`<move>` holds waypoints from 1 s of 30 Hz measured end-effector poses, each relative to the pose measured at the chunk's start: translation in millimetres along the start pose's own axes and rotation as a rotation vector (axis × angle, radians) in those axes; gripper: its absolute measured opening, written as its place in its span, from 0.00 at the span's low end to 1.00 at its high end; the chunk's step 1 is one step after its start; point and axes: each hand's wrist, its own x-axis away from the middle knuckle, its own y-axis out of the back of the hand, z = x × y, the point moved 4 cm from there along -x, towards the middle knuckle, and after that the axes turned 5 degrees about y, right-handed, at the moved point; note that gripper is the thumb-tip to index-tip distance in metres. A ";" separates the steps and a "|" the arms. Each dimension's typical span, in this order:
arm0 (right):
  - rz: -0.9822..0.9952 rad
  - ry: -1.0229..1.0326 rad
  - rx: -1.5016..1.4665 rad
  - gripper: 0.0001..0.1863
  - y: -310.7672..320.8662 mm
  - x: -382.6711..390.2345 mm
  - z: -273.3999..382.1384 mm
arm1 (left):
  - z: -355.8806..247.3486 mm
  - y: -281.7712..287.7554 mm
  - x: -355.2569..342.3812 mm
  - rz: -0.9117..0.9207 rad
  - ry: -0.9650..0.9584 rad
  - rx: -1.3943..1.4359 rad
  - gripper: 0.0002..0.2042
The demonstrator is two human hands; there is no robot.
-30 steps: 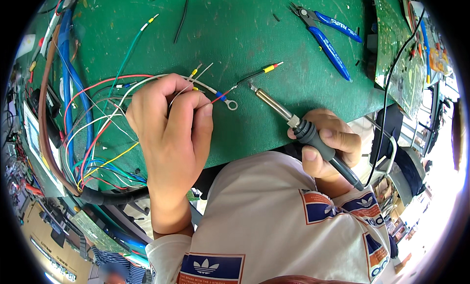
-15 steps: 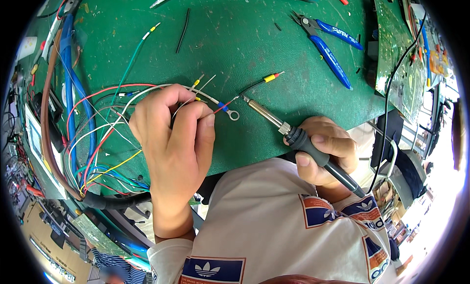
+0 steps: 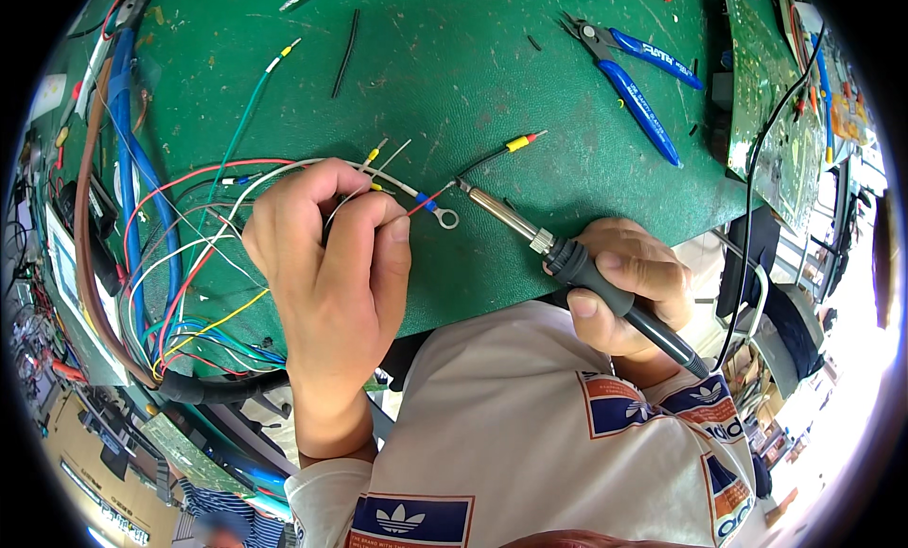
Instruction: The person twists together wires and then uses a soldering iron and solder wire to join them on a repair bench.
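Observation:
My left hand (image 3: 333, 255) is closed, thumb and forefinger pinching a red wire (image 3: 426, 206) whose bare end meets a short black wire (image 3: 482, 161). A yellow sleeve and a red-tipped end (image 3: 520, 142) cap that black wire. In my right hand (image 3: 634, 288) is a soldering iron (image 3: 586, 274), its tip touching the joint between the two wires. A ring terminal (image 3: 447, 219) with a blue collar lies just beside the joint. Thin solder-like wire (image 3: 395, 156) sticks up past my left fingers, which partly hide where it is held.
Blue-handled flush cutters (image 3: 638, 108) lie at the far right of the green mat (image 3: 454, 85). A black tube piece (image 3: 346, 54) and a green wire (image 3: 251, 108) lie farther back. Loose wires from a thick harness (image 3: 203, 389) spread at left; a circuit board (image 3: 776, 113) stands at right.
The view has shifted slightly, so everything sits a little left. Both hands keep their grips, and the iron's tip stays at the wire joint.

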 end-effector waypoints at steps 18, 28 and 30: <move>0.026 0.020 0.002 0.21 0.9 -2.0 -0.5 | -0.2 -0.2 -0.5 -0.009 -0.006 0.015 0.10; 0.032 0.016 -0.003 0.20 0.3 -3.8 0.1 | -0.4 0.0 -0.4 -0.009 -0.002 0.014 0.11; 0.038 0.020 -0.008 0.20 -0.2 -4.6 -0.2 | -0.2 0.3 -0.5 -0.013 -0.002 0.013 0.11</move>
